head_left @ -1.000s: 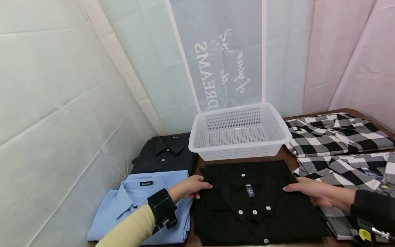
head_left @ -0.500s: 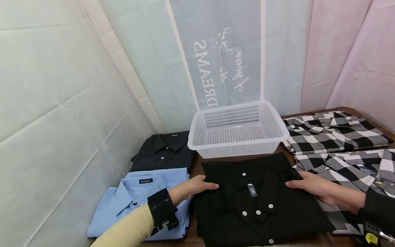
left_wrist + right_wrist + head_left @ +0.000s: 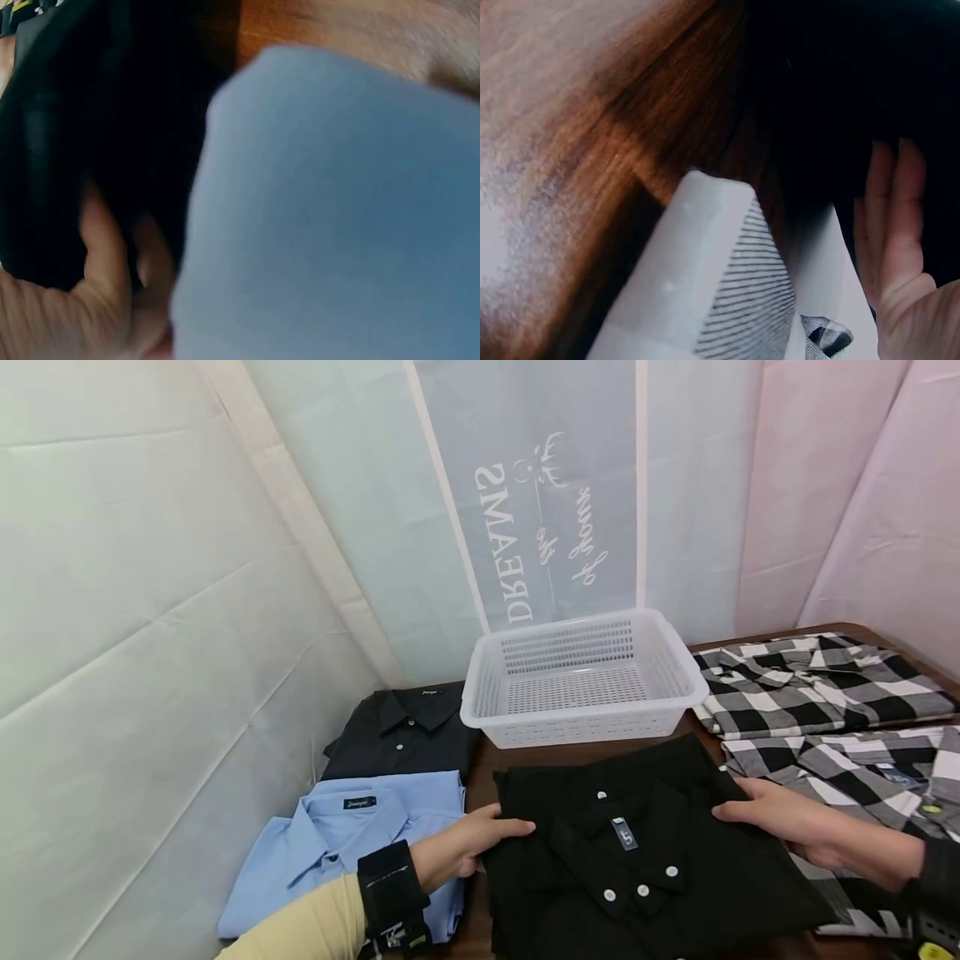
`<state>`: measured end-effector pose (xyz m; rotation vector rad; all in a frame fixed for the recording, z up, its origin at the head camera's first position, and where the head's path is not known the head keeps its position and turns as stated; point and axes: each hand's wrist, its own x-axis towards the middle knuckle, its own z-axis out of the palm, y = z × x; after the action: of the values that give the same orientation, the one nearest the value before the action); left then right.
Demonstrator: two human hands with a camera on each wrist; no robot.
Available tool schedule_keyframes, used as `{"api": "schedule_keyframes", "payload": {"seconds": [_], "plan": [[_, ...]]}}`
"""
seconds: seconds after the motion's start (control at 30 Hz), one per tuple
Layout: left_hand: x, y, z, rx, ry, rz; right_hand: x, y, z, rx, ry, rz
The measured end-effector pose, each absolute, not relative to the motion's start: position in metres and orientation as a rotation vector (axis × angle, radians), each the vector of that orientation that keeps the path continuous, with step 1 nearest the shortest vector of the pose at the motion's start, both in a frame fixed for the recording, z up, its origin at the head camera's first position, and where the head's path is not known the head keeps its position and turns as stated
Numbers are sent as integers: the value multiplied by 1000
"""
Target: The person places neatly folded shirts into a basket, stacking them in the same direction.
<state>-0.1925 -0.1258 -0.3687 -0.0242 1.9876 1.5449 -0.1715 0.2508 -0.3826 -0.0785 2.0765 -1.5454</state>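
A folded black button-up shirt, white-buttoned and with a small collar label, lies in front of me in the head view. My left hand grips its left edge, thumb on top. At the right edge my right hand holds it the same way. In the right wrist view, the extended fingers of that right hand lie under the black cloth. The left wrist view has my left hand against the dark fabric, beside the light blue shirt.
A white perforated basket stands behind the black shirt on the brown table. To the left lie the folded blue shirt and a dark shirt. Two black-and-white checked shirts lie at right. Fabric walls rise behind and at left.
Both hands have shifted somewhat to the right with the black shirt, and its far right corner now stands farther right. The basket and the other shirts stay where they were.
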Motion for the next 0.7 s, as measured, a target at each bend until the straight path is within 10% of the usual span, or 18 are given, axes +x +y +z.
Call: {"api": "schedule_keyframes", "payload": {"seconds": [0.7], "plan": [[-184, -136, -304, 271, 2156, 1372, -147, 248, -327, -171, 2212, -1427]]}}
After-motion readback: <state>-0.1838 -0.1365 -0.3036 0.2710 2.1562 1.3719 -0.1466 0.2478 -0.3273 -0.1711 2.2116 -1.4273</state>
